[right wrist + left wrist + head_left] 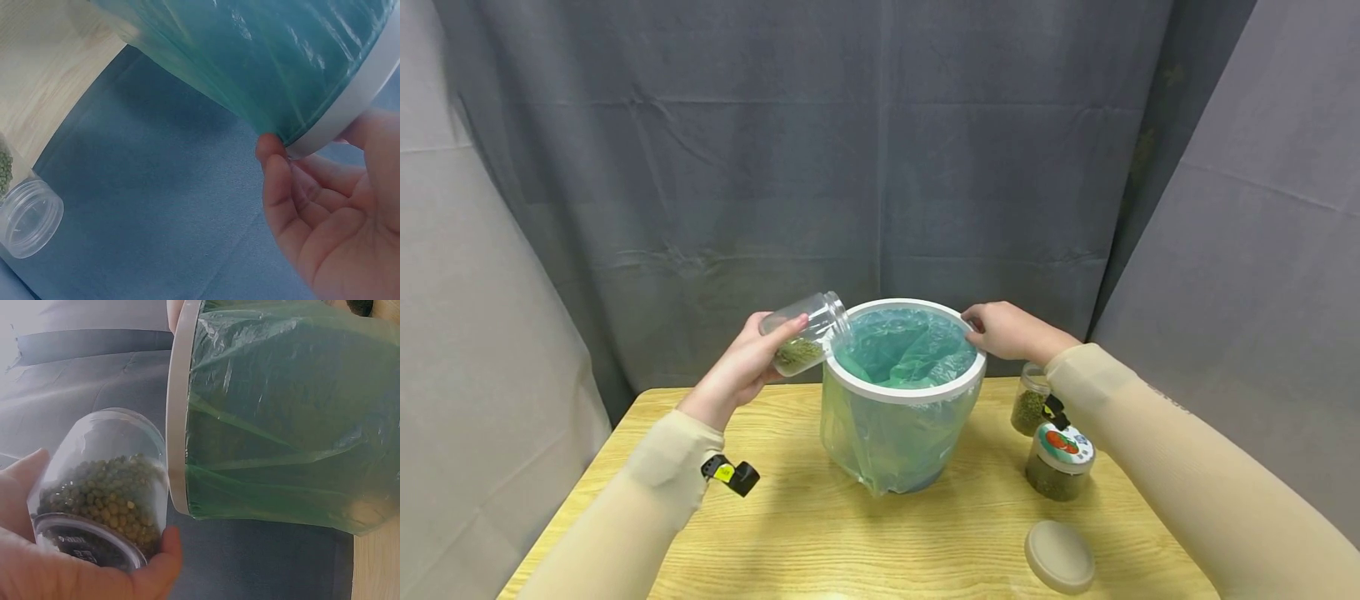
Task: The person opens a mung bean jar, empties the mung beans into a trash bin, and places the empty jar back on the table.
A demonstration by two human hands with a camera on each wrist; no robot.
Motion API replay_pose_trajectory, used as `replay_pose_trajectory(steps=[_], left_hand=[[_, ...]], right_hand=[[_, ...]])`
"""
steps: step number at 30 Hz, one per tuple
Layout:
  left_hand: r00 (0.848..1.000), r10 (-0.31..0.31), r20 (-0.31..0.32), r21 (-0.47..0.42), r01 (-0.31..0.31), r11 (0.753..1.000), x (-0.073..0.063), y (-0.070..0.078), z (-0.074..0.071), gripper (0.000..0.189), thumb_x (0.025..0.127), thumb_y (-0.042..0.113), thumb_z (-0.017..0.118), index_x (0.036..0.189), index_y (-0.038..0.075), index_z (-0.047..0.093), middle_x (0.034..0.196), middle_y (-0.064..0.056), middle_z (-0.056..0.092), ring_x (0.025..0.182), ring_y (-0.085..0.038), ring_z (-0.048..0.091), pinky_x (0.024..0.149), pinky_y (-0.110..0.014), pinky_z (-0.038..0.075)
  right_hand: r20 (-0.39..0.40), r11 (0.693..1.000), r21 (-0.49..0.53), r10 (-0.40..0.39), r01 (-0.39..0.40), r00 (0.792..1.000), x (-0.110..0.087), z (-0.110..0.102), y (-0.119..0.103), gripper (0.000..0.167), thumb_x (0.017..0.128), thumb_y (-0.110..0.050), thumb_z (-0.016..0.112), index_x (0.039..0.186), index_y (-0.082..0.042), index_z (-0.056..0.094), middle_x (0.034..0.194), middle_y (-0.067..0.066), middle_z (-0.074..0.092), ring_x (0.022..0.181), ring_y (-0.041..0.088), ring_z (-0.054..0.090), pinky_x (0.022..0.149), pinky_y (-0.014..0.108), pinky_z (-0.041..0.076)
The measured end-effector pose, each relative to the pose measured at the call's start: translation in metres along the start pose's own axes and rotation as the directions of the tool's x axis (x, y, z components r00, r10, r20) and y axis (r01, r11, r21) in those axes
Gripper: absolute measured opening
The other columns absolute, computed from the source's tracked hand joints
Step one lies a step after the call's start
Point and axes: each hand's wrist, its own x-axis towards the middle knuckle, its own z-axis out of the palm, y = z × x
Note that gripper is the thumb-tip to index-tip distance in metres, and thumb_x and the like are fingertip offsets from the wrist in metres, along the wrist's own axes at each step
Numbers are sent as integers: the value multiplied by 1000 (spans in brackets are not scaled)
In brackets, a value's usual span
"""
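My left hand (737,367) grips a clear plastic jar (814,315), tilted with its open mouth at the left rim of a trash can (895,393). Small green beans (109,494) lie along the jar's lower side, seen close in the left wrist view. A translucent green trash bag (887,442) lines the can and hangs down over its outside, under the white rim. On the far right of the rim, my right hand (1011,329) holds the edge, fingers curled at it, as the right wrist view also shows.
Right of the can stand an uncapped clear jar (1028,410) of green beans, partly behind the right forearm, and a jar with a printed lid (1064,443). A loose beige lid (1060,556) lies nearer on the wooden table (775,533). Grey curtains (775,167) surround the table.
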Motion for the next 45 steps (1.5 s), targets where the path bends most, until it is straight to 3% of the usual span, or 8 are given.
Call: replay_pose_trajectory(steps=[3, 8, 17, 24, 30, 33, 38, 45], left_hand=[[1000, 2, 21, -20, -1, 1000, 1, 1, 0, 45, 103, 37, 59, 132, 5, 46, 112, -7, 59, 96, -17, 64, 84, -35, 58], [999, -9, 51, -54, 12, 998, 1, 2, -1, 42, 103, 35, 59, 130, 4, 49, 107, -4, 61, 93, -14, 65, 82, -30, 58], [998, -39, 56, -77, 43, 996, 2, 3, -2, 48, 101, 30, 55, 137, 7, 33, 123, -12, 51, 96, -14, 63, 84, -27, 57], [998, -28, 55, -101, 34, 994, 3, 4, -2, 48, 96, 23, 50, 136, 7, 29, 123, -12, 45, 97, -16, 59, 83, -26, 57], [999, -39, 13, -84, 40, 996, 3, 1, -4, 58, 101, 29, 53, 142, 7, 17, 132, -13, 40, 107, -18, 56, 97, -33, 52], [1000, -28, -3, -59, 27, 998, 3, 0, -4, 61, 103, 31, 54, 145, 3, 20, 133, -14, 43, 109, -17, 58, 102, -36, 51], [1000, 0, -6, -13, 0, 1000, 3, -1, -5, 67, 103, 33, 58, 150, -2, 25, 139, -18, 46, 111, -17, 61, 102, -36, 54], [999, -8, -32, 23, 8, 1000, 1, 2, -3, 72, 102, 35, 59, 153, 0, 24, 148, -20, 42, 120, -23, 57, 104, -38, 52]], right_hand=[[0, 1000, -3, 1, -1, 1000, 1, 1, 1, 41, 103, -16, 57, 136, 8, 59, 90, 9, 66, 75, 20, 55, 73, 37, 45], [0, 1000, -3, 6, -6, 1000, 0, 1, 1, 41, 103, -16, 58, 136, 8, 60, 92, 10, 67, 77, 20, 56, 73, 38, 45], [-7, 1000, 8, 16, -16, 1000, -1, 1, 0, 41, 102, -14, 58, 136, 9, 59, 92, 10, 66, 78, 20, 56, 73, 37, 45], [-20, 1000, 18, 19, -19, 1000, 2, 2, -1, 40, 102, -13, 58, 135, 9, 59, 93, 11, 67, 81, 21, 58, 75, 37, 46], [-21, 1000, 14, 21, -21, 1000, 3, 3, -1, 40, 102, -13, 58, 135, 9, 59, 99, 14, 69, 85, 23, 59, 77, 39, 48], [-23, 1000, 12, 17, -17, 1000, 3, 4, 0, 40, 102, -13, 58, 135, 9, 60, 97, 13, 68, 83, 23, 59, 77, 39, 48], [-24, 1000, 8, 11, -10, 1000, 3, 5, 1, 40, 102, -13, 58, 135, 10, 59, 90, 10, 65, 79, 21, 57, 74, 37, 46], [-22, 1000, 16, 27, -27, 999, 2, 6, 2, 40, 102, -13, 59, 136, 8, 60, 96, 12, 68, 81, 21, 58, 74, 37, 47]])
